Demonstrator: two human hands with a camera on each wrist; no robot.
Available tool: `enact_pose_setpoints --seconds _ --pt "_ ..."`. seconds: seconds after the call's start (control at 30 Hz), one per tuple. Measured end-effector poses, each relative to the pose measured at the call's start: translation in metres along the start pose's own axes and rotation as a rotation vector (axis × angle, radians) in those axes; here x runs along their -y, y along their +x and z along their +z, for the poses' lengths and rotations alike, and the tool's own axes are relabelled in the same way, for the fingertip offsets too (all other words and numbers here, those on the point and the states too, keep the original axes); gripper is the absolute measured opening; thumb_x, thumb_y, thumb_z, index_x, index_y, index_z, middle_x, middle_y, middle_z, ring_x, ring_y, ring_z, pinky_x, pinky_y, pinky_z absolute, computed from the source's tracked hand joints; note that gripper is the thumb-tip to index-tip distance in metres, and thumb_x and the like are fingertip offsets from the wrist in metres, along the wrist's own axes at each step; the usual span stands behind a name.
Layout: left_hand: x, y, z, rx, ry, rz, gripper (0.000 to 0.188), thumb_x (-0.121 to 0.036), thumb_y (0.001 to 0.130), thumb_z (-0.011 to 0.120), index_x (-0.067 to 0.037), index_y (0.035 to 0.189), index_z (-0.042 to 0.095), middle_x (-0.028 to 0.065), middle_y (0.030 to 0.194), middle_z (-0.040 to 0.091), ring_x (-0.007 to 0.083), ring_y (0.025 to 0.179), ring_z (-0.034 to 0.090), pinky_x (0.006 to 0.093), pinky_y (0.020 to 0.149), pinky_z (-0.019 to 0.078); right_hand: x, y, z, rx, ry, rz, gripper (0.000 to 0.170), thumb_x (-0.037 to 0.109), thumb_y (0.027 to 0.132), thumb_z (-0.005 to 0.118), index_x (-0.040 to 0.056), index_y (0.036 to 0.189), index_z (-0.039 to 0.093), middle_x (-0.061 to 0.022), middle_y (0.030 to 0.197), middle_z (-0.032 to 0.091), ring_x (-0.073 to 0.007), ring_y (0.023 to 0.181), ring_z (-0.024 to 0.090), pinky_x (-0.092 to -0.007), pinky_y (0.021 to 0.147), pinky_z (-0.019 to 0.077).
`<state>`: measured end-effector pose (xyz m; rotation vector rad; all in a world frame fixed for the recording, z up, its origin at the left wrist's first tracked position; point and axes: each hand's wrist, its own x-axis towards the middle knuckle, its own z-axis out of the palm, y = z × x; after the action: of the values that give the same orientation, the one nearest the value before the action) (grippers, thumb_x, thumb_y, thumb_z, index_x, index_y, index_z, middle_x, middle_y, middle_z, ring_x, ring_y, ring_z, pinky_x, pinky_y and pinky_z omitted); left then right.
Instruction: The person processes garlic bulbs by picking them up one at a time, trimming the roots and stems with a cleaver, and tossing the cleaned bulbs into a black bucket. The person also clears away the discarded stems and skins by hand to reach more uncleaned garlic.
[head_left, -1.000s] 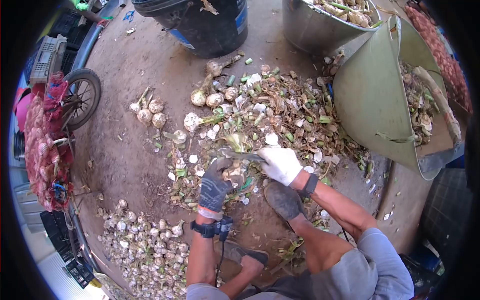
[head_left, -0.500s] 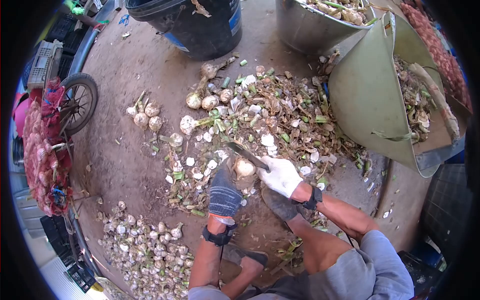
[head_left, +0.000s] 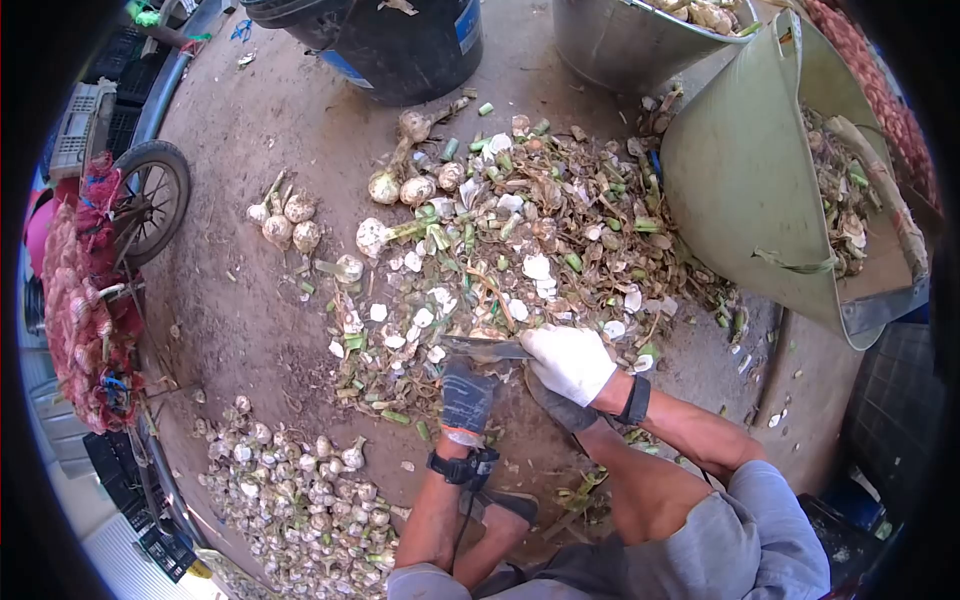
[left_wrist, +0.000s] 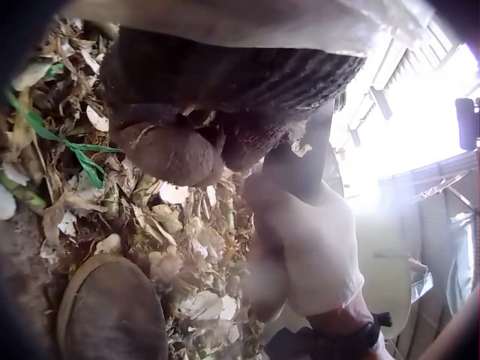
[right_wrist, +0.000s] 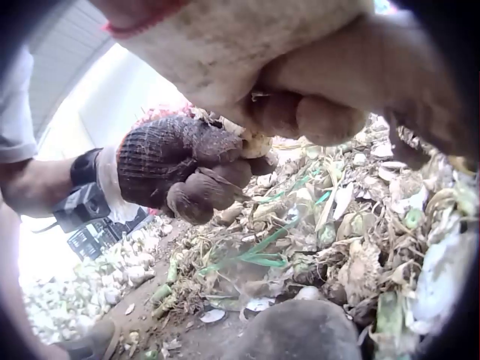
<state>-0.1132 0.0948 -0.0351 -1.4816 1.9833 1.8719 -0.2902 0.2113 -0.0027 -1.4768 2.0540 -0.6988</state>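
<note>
Garlic bulb (right_wrist: pixel 257 145) in left grip (head_left: pixel 468 395), curled round it, above trimmings (head_left: pixel 575 215); right grip (head_left: pixel 572 365) clenched on knife (head_left: pixel 485 349). Bulb likely light, firm, papery-skinned; hold round belly, clear of knife.

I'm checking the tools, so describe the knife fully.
The knife has a flat blade, dull grey with brownish patches, apparently metal. The white-gloved right hand grips it, hiding the handle. The blade points left, nearly level across the head view, just above the left hand. What its edge touches is unclear.
</note>
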Motion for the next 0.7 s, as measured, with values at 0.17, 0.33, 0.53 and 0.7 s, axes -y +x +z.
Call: enact_pose_setpoints --seconds 0.17,0.33,0.53,0.7 --pt "-0.023 -0.031 -0.005 0.021 -0.406 0.119 0.037 -0.011 0.09 0.074 -0.004 0.124 0.06 0.0038 0.104 0.07 0.0124 0.085 0.069 0.0274 0.064 0.0584 -0.028 0.007 0.005 0.132 -0.142 -0.024 0.007 0.011 0.083 0.06 0.008 0.088 0.062 -0.016 0.07 0.063 -0.0381 0.062 0.066 -0.0484 0.052 0.053" --pt "0.029 -0.03 -0.093 -0.086 -0.964 0.134 0.018 -0.027 0.101 0.055 -0.012 0.093 0.058 -0.004 0.078 0.049 0.0095 0.061 0.041 0.0263 0.049 0.0351 -0.045 -0.008 -0.011 -0.049 -0.095 0.102 0.007 0.014 0.084 0.06 0.0087 0.088 0.064 -0.0168 0.076 0.064 -0.0383 0.074 0.066 -0.0487 0.063 0.0529" --pt "0.007 -0.009 -0.194 -0.195 -1.346 0.311 0.025 -0.031 0.101 0.062 -0.012 0.118 0.061 -0.0023 0.088 0.054 0.0127 0.072 0.043 0.0283 0.058 0.0405 -0.052 0.004 -0.001 -0.203 0.226 0.441 0.018 0.025 0.092 0.063 0.0078 0.094 0.066 -0.0207 0.075 0.066 -0.0402 0.072 0.067 -0.047 0.064 0.0525" --pt "-0.1 0.129 -0.159 -0.458 -0.145 0.457 0.051 -0.018 0.093 0.073 -0.004 0.138 0.053 0.0075 0.102 0.064 0.0181 0.087 0.063 0.0281 0.073 0.0533 -0.058 0.015 0.001 -0.137 0.292 0.528 0.027 0.032 0.092 0.064 0.0051 0.096 0.065 -0.0237 0.076 0.065 -0.0433 0.075 0.066 -0.0477 0.065 0.0516"
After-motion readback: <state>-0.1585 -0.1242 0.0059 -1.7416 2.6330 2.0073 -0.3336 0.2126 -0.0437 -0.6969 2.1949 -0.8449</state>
